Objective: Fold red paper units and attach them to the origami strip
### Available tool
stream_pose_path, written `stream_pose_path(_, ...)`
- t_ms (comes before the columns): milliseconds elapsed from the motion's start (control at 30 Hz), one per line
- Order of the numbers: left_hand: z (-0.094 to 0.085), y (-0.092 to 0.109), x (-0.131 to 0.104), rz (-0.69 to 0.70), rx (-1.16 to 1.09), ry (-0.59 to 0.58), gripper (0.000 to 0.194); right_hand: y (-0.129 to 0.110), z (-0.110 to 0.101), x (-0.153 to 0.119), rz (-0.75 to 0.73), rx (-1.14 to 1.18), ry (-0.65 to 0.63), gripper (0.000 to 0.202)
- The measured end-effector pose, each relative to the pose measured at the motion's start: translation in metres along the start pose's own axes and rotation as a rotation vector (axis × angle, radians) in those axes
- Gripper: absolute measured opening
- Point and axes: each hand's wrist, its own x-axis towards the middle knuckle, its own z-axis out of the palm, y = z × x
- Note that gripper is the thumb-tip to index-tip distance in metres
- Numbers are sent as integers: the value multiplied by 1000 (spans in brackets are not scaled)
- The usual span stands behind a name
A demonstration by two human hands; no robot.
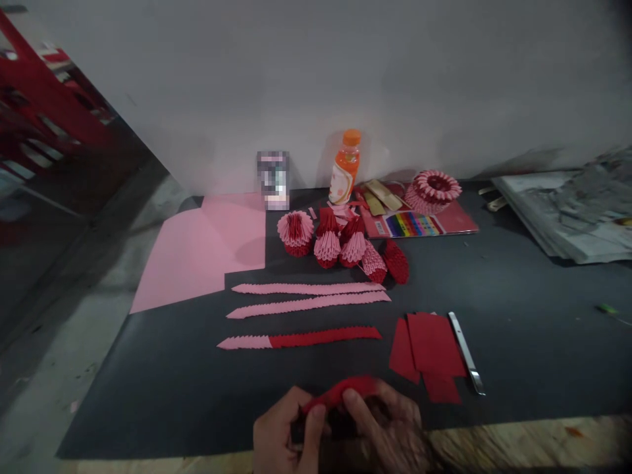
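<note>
Low at the front of the table, a red piece of paper [363, 384] is pinched between both hands. My left hand [284, 431] grips its left end between thumb and fingers. My right hand [390, 421] presses its thumb on the right part, with the fingers behind it. Beyond the hands lies a row of interlocked folded paper pieces, pink at the left and red at the right [320, 338]. Two all-pink rows [306, 306] lie farther back. Right of my right hand are red paper rectangles [434, 345] and a silver cutter knife [467, 352].
Folded-paper shapes [327, 247] in pink and red stand near the back, with a round one [433, 191] on a red packet [449, 222]. An orange drink bottle [345, 168] and a pixelated upright item [274, 181] are by the wall. Pink sheets [197, 257] lie left, newspapers [557, 217] right.
</note>
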Motion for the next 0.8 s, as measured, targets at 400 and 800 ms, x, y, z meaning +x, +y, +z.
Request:
stream_pose_path(400,-10,-31,30,488,-314,-273,25,17,5,-5,317,182,-246,46)
stream_pose_path(800,-4,-17,25,37,-256,-107,19,11,13,-9,-80,-230,-109,30)
